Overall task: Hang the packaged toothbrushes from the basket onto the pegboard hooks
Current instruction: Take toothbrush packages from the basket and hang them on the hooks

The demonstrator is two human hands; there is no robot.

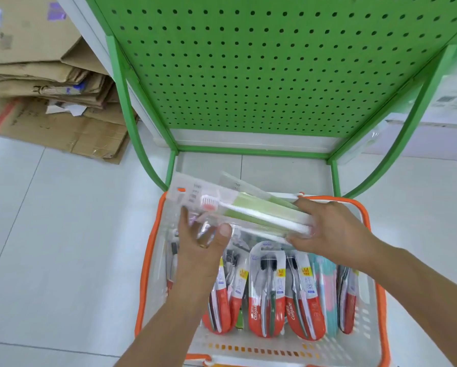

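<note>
A white basket with an orange rim (375, 263) stands on the floor before a green pegboard rack (261, 62). Several red and white toothbrush packs (267, 295) lie inside it. Above the basket, both hands hold a stack of clear and light-green toothbrush packs (238, 207) lying sideways. My left hand (203, 242) grips its left end, thumb on top. My right hand (330, 229) grips the right end. No hooks show on the visible part of the pegboard.
Flattened cardboard boxes (44, 83) are piled on the floor at the left. The rack's green frame legs (140, 154) stand either side of the basket. White tiled floor (63, 234) surrounds it. A white shelf unit (439, 123) stands at the right.
</note>
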